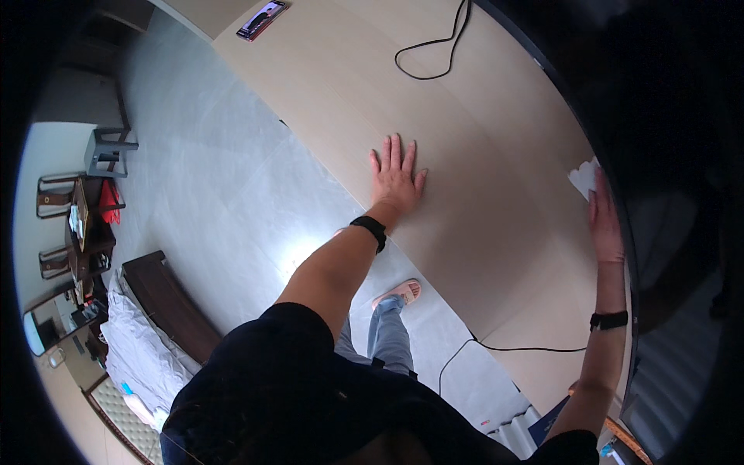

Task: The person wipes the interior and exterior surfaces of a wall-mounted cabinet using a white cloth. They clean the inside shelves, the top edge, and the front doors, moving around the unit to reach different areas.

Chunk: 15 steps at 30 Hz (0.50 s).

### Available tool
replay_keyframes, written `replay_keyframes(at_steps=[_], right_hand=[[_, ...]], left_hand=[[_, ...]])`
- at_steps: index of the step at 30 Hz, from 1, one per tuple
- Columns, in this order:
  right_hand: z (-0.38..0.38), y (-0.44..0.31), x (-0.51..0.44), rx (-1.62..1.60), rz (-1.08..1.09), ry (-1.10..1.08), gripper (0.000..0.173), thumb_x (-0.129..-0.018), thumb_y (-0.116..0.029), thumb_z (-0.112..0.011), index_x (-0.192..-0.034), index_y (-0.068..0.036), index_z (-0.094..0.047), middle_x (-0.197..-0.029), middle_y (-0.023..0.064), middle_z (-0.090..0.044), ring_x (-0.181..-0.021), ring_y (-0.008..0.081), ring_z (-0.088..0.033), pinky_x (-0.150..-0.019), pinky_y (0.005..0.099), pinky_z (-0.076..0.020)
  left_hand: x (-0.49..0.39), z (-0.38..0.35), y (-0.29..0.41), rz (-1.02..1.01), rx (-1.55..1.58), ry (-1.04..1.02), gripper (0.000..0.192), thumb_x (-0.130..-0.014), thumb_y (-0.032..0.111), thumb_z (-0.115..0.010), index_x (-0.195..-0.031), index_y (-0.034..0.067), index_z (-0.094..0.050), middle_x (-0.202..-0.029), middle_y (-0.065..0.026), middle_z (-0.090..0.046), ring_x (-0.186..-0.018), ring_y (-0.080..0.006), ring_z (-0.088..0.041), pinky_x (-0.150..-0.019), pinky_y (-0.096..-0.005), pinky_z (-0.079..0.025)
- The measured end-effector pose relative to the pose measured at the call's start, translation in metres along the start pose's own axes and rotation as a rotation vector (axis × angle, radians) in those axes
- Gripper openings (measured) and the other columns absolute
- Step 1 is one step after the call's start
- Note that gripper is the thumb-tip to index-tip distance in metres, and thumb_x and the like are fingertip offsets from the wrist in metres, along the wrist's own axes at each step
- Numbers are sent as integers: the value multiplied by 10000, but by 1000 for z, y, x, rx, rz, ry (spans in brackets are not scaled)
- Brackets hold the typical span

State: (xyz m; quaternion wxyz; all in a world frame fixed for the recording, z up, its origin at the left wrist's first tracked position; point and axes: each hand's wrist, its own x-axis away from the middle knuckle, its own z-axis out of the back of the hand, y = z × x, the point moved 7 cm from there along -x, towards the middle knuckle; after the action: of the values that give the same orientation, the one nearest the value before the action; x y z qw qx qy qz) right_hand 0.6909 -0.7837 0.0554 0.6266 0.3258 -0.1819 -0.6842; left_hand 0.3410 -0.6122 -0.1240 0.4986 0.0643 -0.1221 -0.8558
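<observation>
My left hand [397, 180] lies palm down with spread fingers on a pale wood-look tabletop [494, 232], near its front edge. It holds nothing, and a black band circles the wrist. At the right, my right hand [606, 224] is on a white cloth or tissue [584, 178] at the back of the tabletop, close beside the lower frame of a large dark screen [686, 192]. The fingers partly cover the white piece, and its far side is hidden. Another black band is on the right wrist.
A looped black cable [427, 78] lies on the tabletop, and a phone-like object [261, 20] sits at its far end. Another black cable [535, 349] crosses the near part and hangs over the edge. A bed [145, 354], chairs and a stool [107, 154] stand at the left.
</observation>
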Motion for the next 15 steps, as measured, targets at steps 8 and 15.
replay_keyframes(at_steps=[8, 15], right_hand=[[-88, -55, 107, -636, 106, -543, 628, -949, -162, -574, -1532, -149, -341, -1569, 40, -336, -1430, 220, -341, -1152, 369, -314], [-14, 12, 92, 38, 39, -76, 624, -966, -218, -550, -1544, -186, -315, -1512, 69, -412, -1399, 247, -393, -1124, 396, -347]], left_hand=[[37, -12, 29, 66, -11, -61, 714, -1006, 559, -330, -1585, 172, -174, -1647, -159, -85, -1527, -298, -53, -1202, -523, -57], [95, -27, 100, 19, 83, -77, 684, -998, 519, -394, -1567, 173, -242, -1635, -169, -135, -1515, -320, -114, -1189, -569, -87]])
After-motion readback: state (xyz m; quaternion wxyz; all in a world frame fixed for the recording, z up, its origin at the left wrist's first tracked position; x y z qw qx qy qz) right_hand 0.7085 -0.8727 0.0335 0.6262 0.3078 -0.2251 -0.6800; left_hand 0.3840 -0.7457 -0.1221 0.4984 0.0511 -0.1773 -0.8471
